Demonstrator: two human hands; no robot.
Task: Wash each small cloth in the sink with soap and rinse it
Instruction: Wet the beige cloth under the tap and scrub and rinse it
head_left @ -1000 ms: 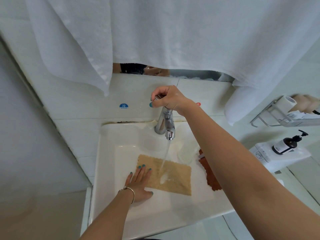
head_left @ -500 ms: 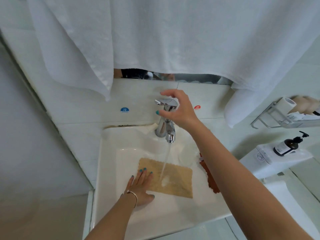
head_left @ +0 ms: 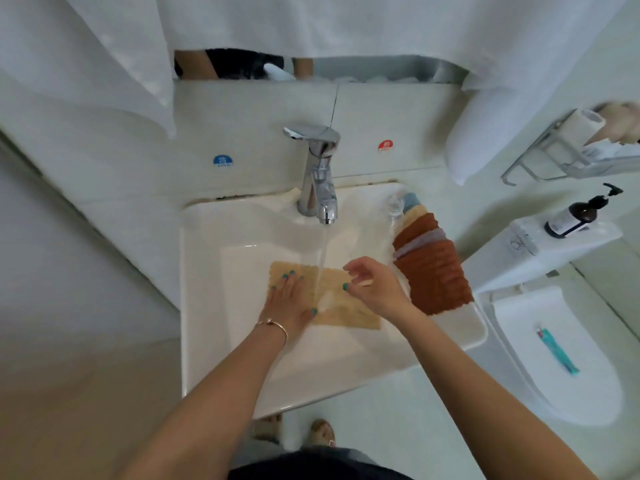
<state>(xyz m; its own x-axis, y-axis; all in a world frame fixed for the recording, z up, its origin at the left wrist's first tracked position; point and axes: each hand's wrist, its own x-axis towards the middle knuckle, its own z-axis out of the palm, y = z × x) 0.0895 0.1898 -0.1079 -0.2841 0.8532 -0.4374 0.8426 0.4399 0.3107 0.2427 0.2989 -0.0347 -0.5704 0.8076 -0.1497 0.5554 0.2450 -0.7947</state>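
With your left hand [head_left: 289, 303] pressing flat on the tan cloth [head_left: 332, 299], bring your loosely open right hand [head_left: 375, 287] down and work the running water [head_left: 322, 261] through.

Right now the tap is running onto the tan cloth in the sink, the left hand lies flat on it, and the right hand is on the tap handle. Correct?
Not quite. In the head view the right hand is off the tap, down over the tan cloth in the sink, fingers loosely curled. The water does run onto the cloth, and the left hand lies flat on it.
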